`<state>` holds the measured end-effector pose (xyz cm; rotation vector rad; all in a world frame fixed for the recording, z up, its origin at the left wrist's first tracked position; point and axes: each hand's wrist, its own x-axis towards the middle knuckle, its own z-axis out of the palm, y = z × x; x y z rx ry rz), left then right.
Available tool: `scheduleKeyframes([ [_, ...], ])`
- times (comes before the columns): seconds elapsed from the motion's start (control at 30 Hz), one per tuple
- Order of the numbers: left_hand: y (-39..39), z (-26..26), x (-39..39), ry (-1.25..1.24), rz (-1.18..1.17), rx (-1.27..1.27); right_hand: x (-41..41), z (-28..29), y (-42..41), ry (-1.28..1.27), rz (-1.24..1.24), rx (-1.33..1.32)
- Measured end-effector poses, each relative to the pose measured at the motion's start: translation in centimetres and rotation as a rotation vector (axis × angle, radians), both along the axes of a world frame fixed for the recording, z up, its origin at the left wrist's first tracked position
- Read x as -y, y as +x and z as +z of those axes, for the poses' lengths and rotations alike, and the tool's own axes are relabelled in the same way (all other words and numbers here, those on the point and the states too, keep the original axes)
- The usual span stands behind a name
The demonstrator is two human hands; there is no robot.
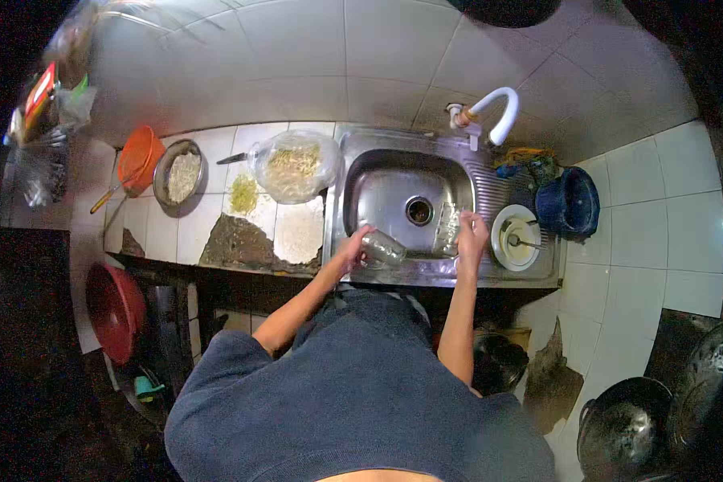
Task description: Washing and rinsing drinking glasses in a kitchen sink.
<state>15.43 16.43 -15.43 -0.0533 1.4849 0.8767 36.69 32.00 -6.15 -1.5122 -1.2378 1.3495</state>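
My left hand (354, 246) is closed around the base end of a clear glass (384, 248), tilted sideways over the front left of the stainless steel sink basin (385, 187). At the basin's right side my right hand (471, 235) grips a second clear glass vessel (447, 228) by its right side, perhaps by a handle; the fingers hide that part. The two glasses are apart. Behind the basin, a white curved faucet (505, 114) comes from the wall. No water stream shows.
Right of the basin are a white plate with a spoon (514, 256) and a dark blue tub (569, 202). Left are a clear bag of bean sprouts (295, 165), a knife (232, 159), a metal bowl (196, 175) and an orange basket (140, 153). The counter's front edge has broken tiles (238, 244).
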Motion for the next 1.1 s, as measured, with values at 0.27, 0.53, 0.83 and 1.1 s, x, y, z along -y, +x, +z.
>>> scheduleKeyframes([
  [0.27, -3.2, -0.5, 4.9, 0.142, -0.144, 0.113, 7.7, 8.1, -10.7, 0.101, 0.422, 0.017],
  [0.53, -6.3, 2.1, 8.4, 0.126, -0.267, -0.056, 13.6, 9.1, -19.2, 0.277, 0.758, 0.704],
  [0.83, -8.9, -1.8, 13.1, 0.379, -0.199, -0.137, 18.8, 9.6, -26.9, 0.366, 0.876, 0.903],
  [1.1, -11.1, 1.6, 14.1, 0.237, -0.131, -0.079, 18.1, 8.5, -28.7, 0.355, 0.889, 0.75],
])
